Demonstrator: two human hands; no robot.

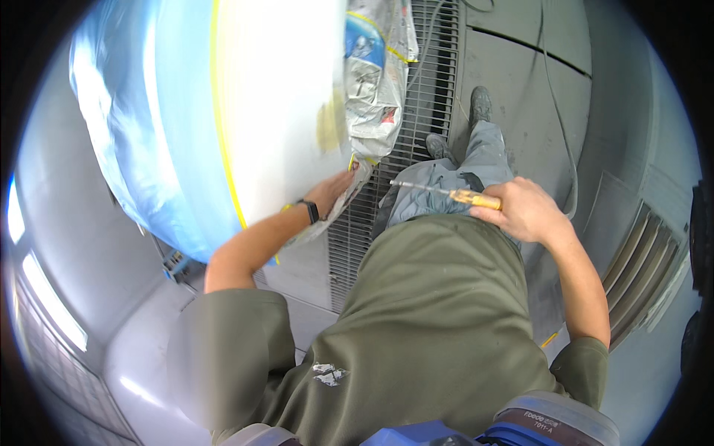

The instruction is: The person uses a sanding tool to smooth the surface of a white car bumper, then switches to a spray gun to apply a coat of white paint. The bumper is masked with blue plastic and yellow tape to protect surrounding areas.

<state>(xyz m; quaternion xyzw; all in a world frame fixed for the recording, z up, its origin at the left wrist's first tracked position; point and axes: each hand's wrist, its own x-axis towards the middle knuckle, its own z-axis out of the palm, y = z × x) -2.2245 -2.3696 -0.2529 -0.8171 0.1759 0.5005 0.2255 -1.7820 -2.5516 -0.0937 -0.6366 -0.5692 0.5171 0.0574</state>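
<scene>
My left hand (332, 192), with a dark band on the wrist, lies against the lower edge of a curved white panel (279, 97). Its fingers are stretched out beside the crumpled masking paper (375, 111), and their tips are partly hidden at the edge. In my right hand (529, 210) is a slim tool with a yellow handle (476, 198). The tool's thin metal shaft points left toward the panel, apart from it; its exact kind is unclear. Yellow tape (221, 111) runs between the white panel and a blue plastic sheet (175, 126).
A metal floor grate (424, 97) runs beneath the paper and past my feet. A hose (563, 126) lies along the grey floor to the right. Louvred slats (631, 256) sit in the right wall. A blue stand part (176, 265) shows below the sheet.
</scene>
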